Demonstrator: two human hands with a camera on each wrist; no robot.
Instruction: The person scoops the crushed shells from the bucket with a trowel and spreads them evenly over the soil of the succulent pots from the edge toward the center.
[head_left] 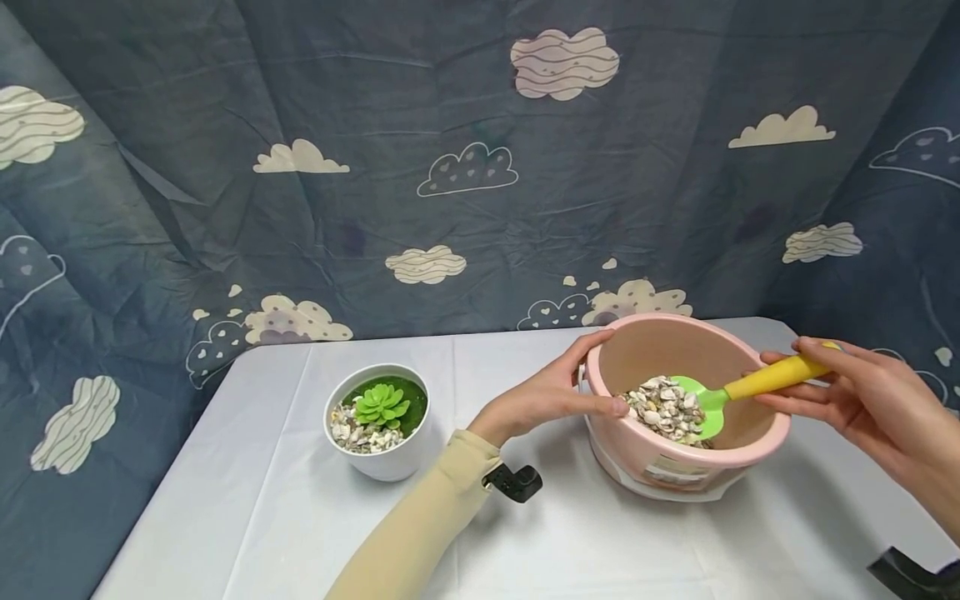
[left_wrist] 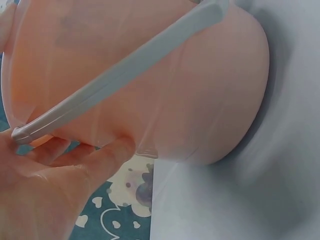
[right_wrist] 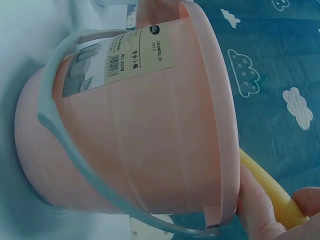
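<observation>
A pink bucket (head_left: 663, 460) with a pale handle (left_wrist: 125, 70) folded down stands on the right of the table, tilted in the head view. My left hand (head_left: 555, 390) grips its left rim, the thumb over the front edge. In my right hand (head_left: 855, 396) is the yellow grip of a small green-bladed shovel (head_left: 778, 377), held over the right rim. The green blade (head_left: 708, 404) is inside the bucket, against a heap of small pale shells or pebbles (head_left: 663, 408). In the right wrist view, the right fingers (right_wrist: 257, 202) lie close to the rim beside the yellow grip.
A white pot (head_left: 386, 462) with a green succulent (head_left: 382, 406) and pale pebbles stands left of the bucket, near my left forearm. The white-covered table (head_left: 285, 467) ends at a dark cloud-patterned cloth (head_left: 450, 83) behind. A label (right_wrist: 120, 62) is stuck on the bucket's side.
</observation>
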